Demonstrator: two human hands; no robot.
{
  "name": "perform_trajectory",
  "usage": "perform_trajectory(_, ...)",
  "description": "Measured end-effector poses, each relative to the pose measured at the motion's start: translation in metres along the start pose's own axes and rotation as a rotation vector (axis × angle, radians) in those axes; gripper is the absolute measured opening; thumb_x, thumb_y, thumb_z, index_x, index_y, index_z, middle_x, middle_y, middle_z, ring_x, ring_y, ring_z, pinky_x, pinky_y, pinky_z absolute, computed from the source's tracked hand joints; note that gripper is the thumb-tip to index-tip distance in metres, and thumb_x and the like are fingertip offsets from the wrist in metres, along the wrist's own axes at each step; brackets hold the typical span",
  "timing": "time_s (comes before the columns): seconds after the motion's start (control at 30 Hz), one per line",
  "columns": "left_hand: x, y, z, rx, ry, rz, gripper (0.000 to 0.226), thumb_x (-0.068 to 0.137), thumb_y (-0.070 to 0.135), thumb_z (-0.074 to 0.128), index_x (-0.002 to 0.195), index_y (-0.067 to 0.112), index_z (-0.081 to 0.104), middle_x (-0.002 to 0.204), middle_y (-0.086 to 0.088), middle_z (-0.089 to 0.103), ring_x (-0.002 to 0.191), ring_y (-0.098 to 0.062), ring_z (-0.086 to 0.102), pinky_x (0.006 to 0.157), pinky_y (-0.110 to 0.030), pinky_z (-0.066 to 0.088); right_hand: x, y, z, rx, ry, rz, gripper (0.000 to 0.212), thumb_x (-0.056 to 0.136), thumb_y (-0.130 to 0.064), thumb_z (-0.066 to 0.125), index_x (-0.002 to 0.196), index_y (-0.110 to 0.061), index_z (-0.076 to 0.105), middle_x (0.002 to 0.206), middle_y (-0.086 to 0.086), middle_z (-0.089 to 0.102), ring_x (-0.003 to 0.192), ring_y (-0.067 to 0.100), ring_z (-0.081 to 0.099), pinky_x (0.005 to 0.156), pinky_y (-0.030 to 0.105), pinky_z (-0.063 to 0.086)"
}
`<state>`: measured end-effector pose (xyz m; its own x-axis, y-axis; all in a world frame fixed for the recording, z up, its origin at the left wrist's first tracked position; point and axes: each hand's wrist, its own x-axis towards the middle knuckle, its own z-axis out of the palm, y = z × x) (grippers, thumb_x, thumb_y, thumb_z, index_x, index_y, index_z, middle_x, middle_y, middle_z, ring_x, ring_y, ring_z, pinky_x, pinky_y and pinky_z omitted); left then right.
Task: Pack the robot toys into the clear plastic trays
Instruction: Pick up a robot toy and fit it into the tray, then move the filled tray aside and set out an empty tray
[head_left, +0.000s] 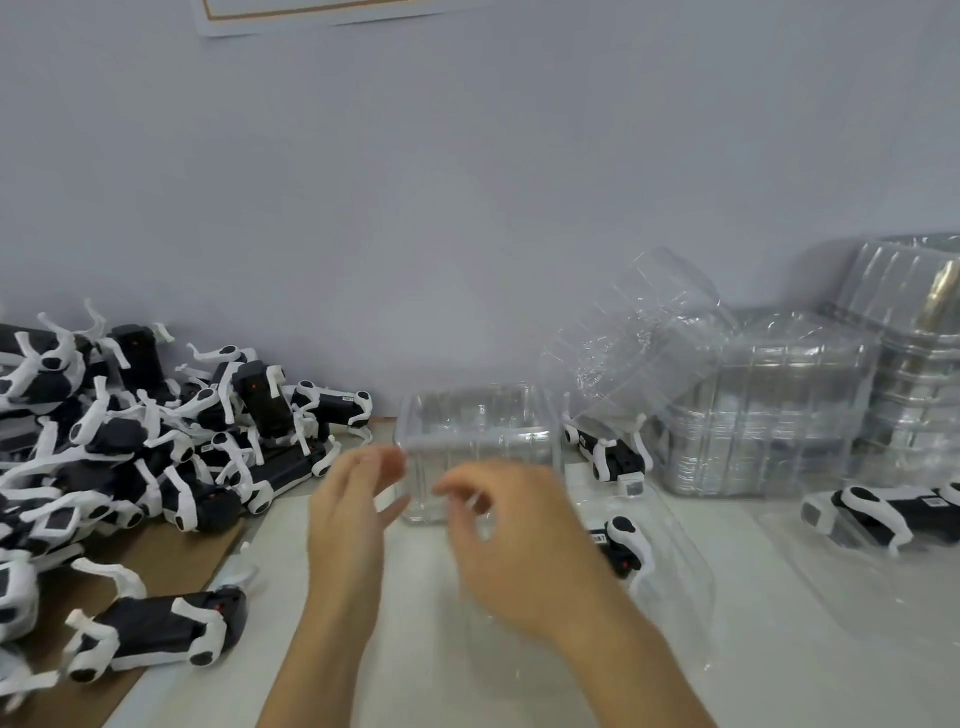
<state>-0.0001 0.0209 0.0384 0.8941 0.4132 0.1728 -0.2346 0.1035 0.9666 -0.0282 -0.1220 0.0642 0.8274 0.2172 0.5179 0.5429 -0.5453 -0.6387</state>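
Note:
An empty clear plastic tray (478, 441) stands in the middle of the table near the wall. My left hand (353, 499) is at its left front corner, fingers straight and spread, thumb apart below them. My right hand (514, 535) is at the tray's front wall, with curled fingers and thumb that seem to pinch the plastic; both hands are blurred. A big pile of black-and-white robot toys (156, 441) lies at the left. One robot toy (156, 629) lies alone on brown cardboard (171, 561) at the near left.
Right of the hands, robot toys (608, 452) (628, 545) (872, 514) lie in clear trays. A tilted clear tray (639, 332) leans on stacked trays (769, 415); a taller stack (914, 364) stands at the far right. The wall runs close behind.

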Motion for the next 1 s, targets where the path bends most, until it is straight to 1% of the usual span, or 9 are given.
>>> perform_trajectory(0.1,0.007,-0.001,-0.013,-0.001,0.138,-0.055,0.025,0.096,0.012,0.049,0.085,0.012,0.071,0.092,-0.004,0.074,0.097,-0.024,0.070,0.074,-0.035,0.053,-0.012,-0.009,0.026,-0.146,-0.324,0.058,0.026,0.093,-0.034,0.053,0.118,-0.034,0.062,0.113,-0.011,0.065,0.111,0.013,0.051,0.094,0.025,0.035)
perform_trajectory(0.17,0.009,-0.001,-0.015,-0.004,0.159,-0.067,0.025,0.095,0.011,0.049,0.084,0.013,0.071,0.087,-0.003,0.074,0.090,-0.023,0.070,0.072,-0.035,0.053,-0.015,-0.008,0.028,-0.286,-0.414,0.084,0.027,0.095,-0.031,0.054,0.121,-0.030,0.063,0.116,-0.004,0.063,0.114,0.021,0.047,0.088,0.028,0.024)
perform_trajectory(0.37,0.000,0.007,0.001,0.091,0.023,-0.013,0.027,0.095,0.002,0.047,0.083,0.012,0.069,0.079,-0.002,0.073,0.075,-0.017,0.066,0.067,-0.030,0.048,-0.009,0.018,-0.016,-0.430,-0.255,0.325,0.024,0.090,-0.023,0.047,0.097,-0.024,0.070,0.098,-0.003,0.069,0.096,0.023,0.063,0.082,0.028,0.042)
perform_trajectory(0.53,-0.015,0.015,0.031,0.255,-0.136,0.159,0.027,0.092,0.000,0.053,0.081,0.018,0.069,0.081,0.005,0.072,0.078,-0.010,0.064,0.073,-0.030,0.049,-0.011,0.044,-0.050,-0.383,-0.153,0.550,0.023,0.090,-0.022,0.047,0.080,-0.025,0.068,0.077,-0.009,0.066,0.082,0.015,0.062,0.082,0.032,0.051)
perform_trajectory(0.6,-0.020,0.017,0.049,0.324,-0.192,0.228,0.025,0.090,0.000,0.058,0.083,0.021,0.069,0.085,0.009,0.071,0.081,-0.004,0.064,0.073,-0.020,0.049,-0.011,0.050,-0.058,-0.431,-0.114,0.613,0.023,0.090,-0.023,0.046,0.081,-0.025,0.067,0.077,-0.011,0.064,0.082,0.015,0.060,0.084,0.032,0.049)
perform_trajectory(0.67,-0.022,0.019,0.069,0.397,-0.245,0.293,0.019,0.091,0.004,0.061,0.092,0.021,0.069,0.093,0.012,0.069,0.085,0.001,0.061,0.072,-0.008,0.044,-0.011,0.058,-0.067,-0.478,-0.034,0.687,0.024,0.090,-0.022,0.046,0.077,-0.022,0.066,0.073,-0.010,0.062,0.078,0.018,0.057,0.083,0.032,0.046)
perform_trajectory(0.83,-0.015,0.022,0.123,0.548,-0.419,0.369,0.025,0.093,0.014,0.061,0.116,0.024,0.062,0.105,0.013,0.061,0.091,0.006,0.052,0.074,0.001,0.035,-0.022,0.079,-0.098,-0.467,0.350,0.891,0.027,0.087,-0.008,0.049,0.072,-0.021,0.067,0.062,-0.005,0.057,0.067,0.021,0.046,0.107,0.043,0.032)
perform_trajectory(0.93,-0.010,0.020,0.145,0.582,-0.463,0.377,0.026,0.092,0.016,0.062,0.117,0.025,0.062,0.106,0.009,0.060,0.086,0.005,0.052,0.069,0.001,0.035,-0.029,0.081,-0.100,-0.379,0.658,0.781,0.030,0.081,-0.006,0.042,0.065,-0.016,0.066,0.050,-0.005,0.051,0.054,0.011,0.042,0.109,0.051,0.032)
perform_trajectory(1.0,-0.006,0.015,0.152,0.625,-0.463,0.381,0.026,0.092,0.020,0.066,0.118,0.024,0.063,0.107,0.009,0.060,0.089,0.000,0.051,0.067,-0.002,0.035,-0.026,0.074,-0.093,-0.283,0.737,0.648,0.029,0.074,-0.010,0.039,0.062,-0.020,0.063,0.048,-0.010,0.050,0.052,0.008,0.045,0.101,0.056,0.041)
